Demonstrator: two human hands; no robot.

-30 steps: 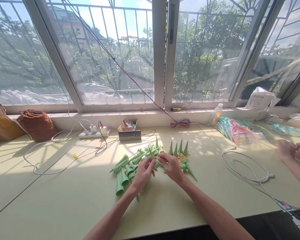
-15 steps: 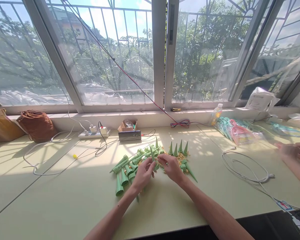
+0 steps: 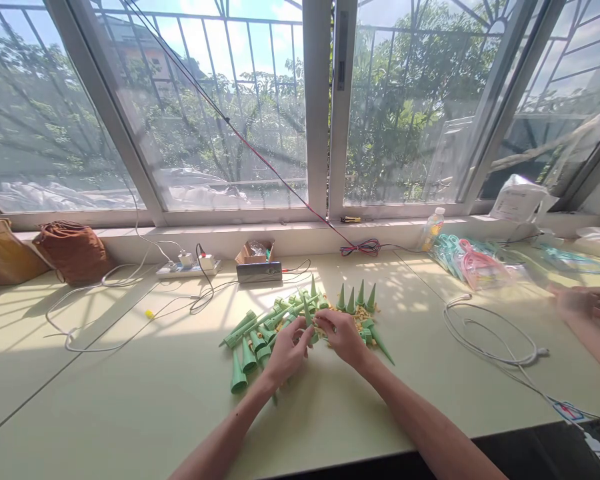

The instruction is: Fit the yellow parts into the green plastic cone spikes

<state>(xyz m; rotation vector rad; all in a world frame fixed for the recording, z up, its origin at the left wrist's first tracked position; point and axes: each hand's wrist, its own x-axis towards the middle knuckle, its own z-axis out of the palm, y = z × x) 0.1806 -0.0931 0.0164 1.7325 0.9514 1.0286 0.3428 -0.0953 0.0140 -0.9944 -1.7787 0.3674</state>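
Note:
My left hand point(image 3: 291, 347) is closed round a green cone point(image 3: 307, 312), whose tip points up. Right beside it, my right hand point(image 3: 341, 332) has its fingers pinched together at the cone's side; what they hold is too small to make out. Green cones point(image 3: 239, 373) lie in a loose pile to the left and behind my left hand. Several upright green cones point(image 3: 351, 300) stand behind my right hand among small yellow pieces point(image 3: 363, 315). Another green cone point(image 3: 382, 344) lies on its side to the right.
A small cardboard box point(image 3: 255, 251) and a black device point(image 3: 259, 272) stand at the back. White cables point(image 3: 500, 333) curl on the right, near bagged pink and teal items point(image 3: 473, 261). Another person's hands point(image 3: 577, 300) are at the far right. A power strip point(image 3: 189, 268) lies back left.
The cone in my left hand has tilted and shifted very slightly. Both hands remain close together in nearly the same place. The other person's hands have moved a little.

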